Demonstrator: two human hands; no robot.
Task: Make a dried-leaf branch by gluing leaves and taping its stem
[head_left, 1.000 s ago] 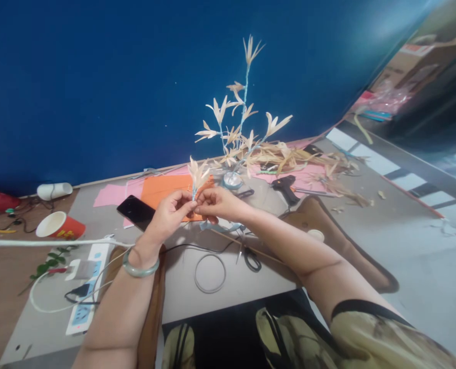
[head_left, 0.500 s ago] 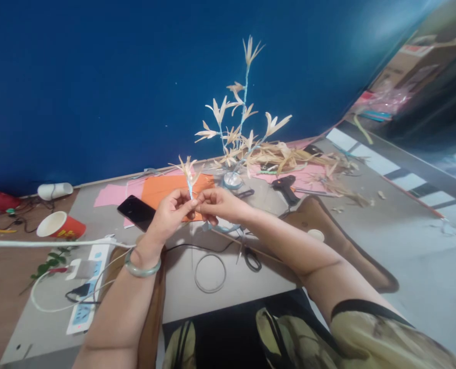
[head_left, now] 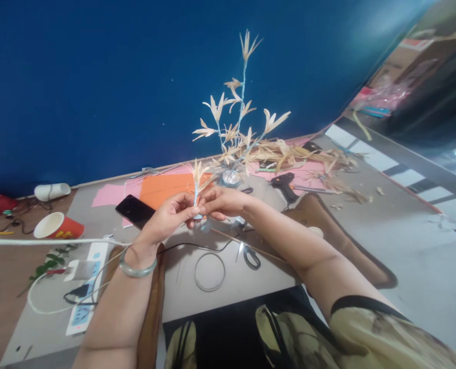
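Observation:
A small artificial flower (head_left: 198,171) with pale, dry, husk-like petals stands upright between my hands, its stem wrapped in light blue tape. My left hand (head_left: 173,214) is closed, thumb and fingers pinching the lower stem. Closed at the same spot, my right hand (head_left: 222,201) has its fingertips against the stem, touching my left thumb. A bit of light blue tape (head_left: 198,217) shows just under the fingertips. Behind them rises a taller arrangement of similar flowers (head_left: 242,102) on blue-wrapped stems, set in a round base (head_left: 231,178).
A coil of wire (head_left: 209,272) and scissors (head_left: 251,258) lie in front. To the left are a phone (head_left: 135,211), a power strip (head_left: 82,312) and a red paper cup (head_left: 61,225). A glue gun (head_left: 285,187) and dry husks (head_left: 289,152) lie to the right.
Both hands have moved slightly right and down with the flower, which has turned so its petals lean right. The scissors show more fully now.

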